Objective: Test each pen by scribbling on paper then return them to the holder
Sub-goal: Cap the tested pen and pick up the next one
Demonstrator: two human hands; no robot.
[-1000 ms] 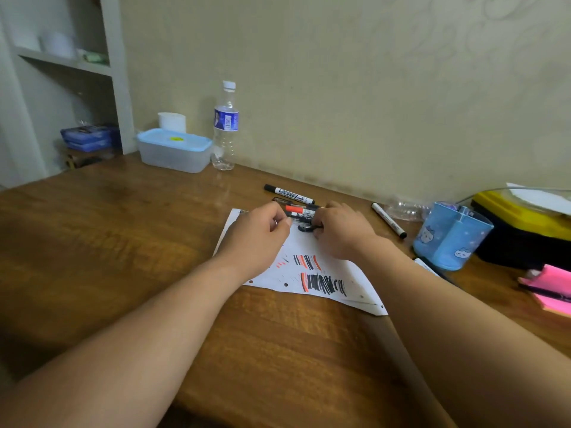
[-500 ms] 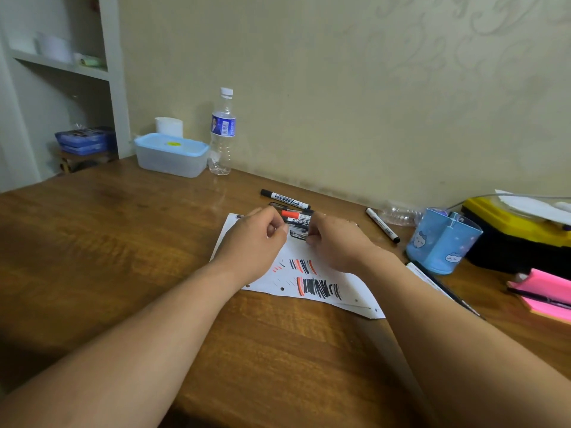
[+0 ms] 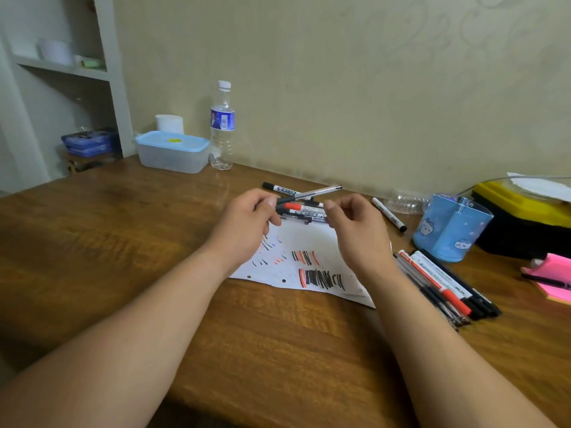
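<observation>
A white paper (image 3: 312, 239) with red and black scribbles lies on the wooden table (image 3: 123, 242). My left hand (image 3: 244, 227) pinches the dark end of a clear pen (image 3: 321, 191), raised above the paper and pointing right. My right hand (image 3: 355, 233) hovers beside it, fingers loosely curled, nothing visible in it. Under the pen lie a red-capped marker (image 3: 301, 207) and a black marker (image 3: 312, 216). Other markers lie behind (image 3: 279, 189) and to the right (image 3: 388, 214). A pile of several pens (image 3: 445, 282) lies next to the blue pen holder (image 3: 448, 236).
A water bottle (image 3: 222, 128) and a lidded plastic box (image 3: 173, 152) stand at the back by the wall. A crushed clear bottle (image 3: 404, 202), a yellow and black case (image 3: 525, 211) and pink sticky notes (image 3: 553, 279) sit at the right.
My hands were together on a pen down at the paper's top edge. They have lifted and parted; the clear pen is now in my left hand alone. The view widened to the right.
</observation>
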